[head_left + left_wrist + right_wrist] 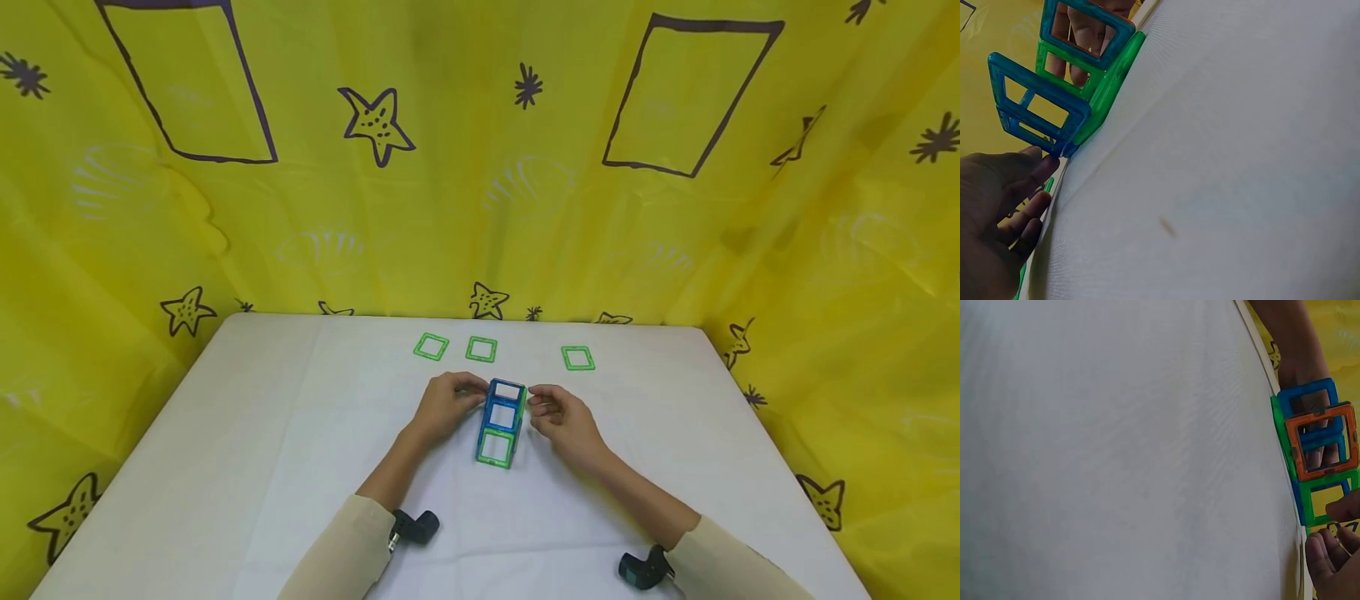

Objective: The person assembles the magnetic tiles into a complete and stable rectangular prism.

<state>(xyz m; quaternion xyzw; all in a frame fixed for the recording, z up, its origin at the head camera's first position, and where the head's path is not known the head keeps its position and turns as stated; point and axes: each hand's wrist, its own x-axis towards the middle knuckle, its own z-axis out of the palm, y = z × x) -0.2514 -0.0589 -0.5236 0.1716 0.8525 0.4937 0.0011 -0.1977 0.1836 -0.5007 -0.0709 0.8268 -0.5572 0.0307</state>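
A box-like structure of magnetic tiles (502, 429), blue and green on top, stands on the white table between the two hands. My left hand (447, 407) pinches the far left corner, thumb and index fingertips on a blue tile (1082, 125) in the left wrist view. To the right of the structure is my right hand (566, 421), its loosely bent fingers right at the far end. In the right wrist view the right thumb (1346, 507) overlaps a green tile (1310, 503). An orange tile (1327, 472) forms part of the side facing that wrist.
Three loose green square tiles, a left one (431, 347), a middle one (482, 349) and a right one (578, 358), lie flat behind the structure. A yellow curtain (450, 208) with drawn starfish surrounds the white-covered table (337, 358) at the back and sides.
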